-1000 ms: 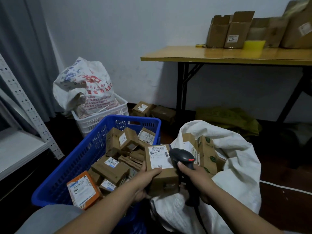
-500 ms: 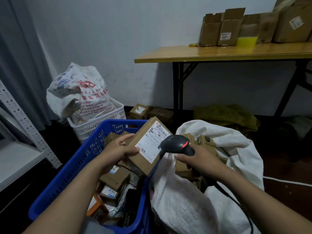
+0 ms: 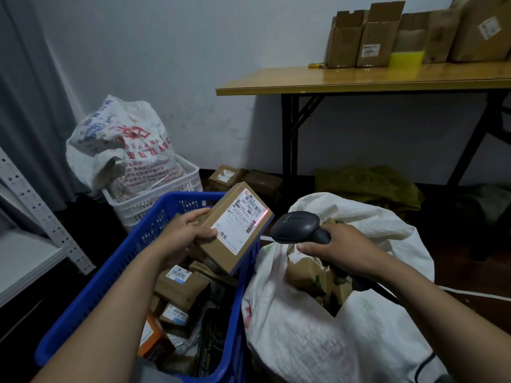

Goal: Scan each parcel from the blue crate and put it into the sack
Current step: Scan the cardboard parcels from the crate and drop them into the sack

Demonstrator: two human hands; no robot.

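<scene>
The scanning step is in hand. The left hand (image 3: 188, 234) grips a brown parcel (image 3: 236, 228) by its near-left end, thumb on the label face and fingers curled behind. It holds the parcel in the air above the right rim of the blue crate (image 3: 116, 266), tilted so that the label (image 3: 243, 214) faces the scanner (image 3: 298, 226). The right hand (image 3: 341, 248) is wrapped round the scanner's handle, with the head aimed at the parcel from just beside it, not touching. A thin red line (image 3: 261, 215) lies across the barcode end of the label, so the read looks to be under way.

More parcels (image 3: 179, 286) lie in the crate below, so much of the task is probably left. The white sack (image 3: 304, 341) stands open against the crate's right side, with a few boxes (image 3: 312, 275) already in its mouth.

The next move calls for the left hand to carry the parcel rightward over the crate's rim and drop it into the sack's opening, while the scanner moves aside.

Half a second ago the scanner's head sat close against the parcel's edge and no red line showed; now it has drawn slightly back and the beam is on the label. A second ago the parcel sat lower, label up, near the crate's right rim.
</scene>
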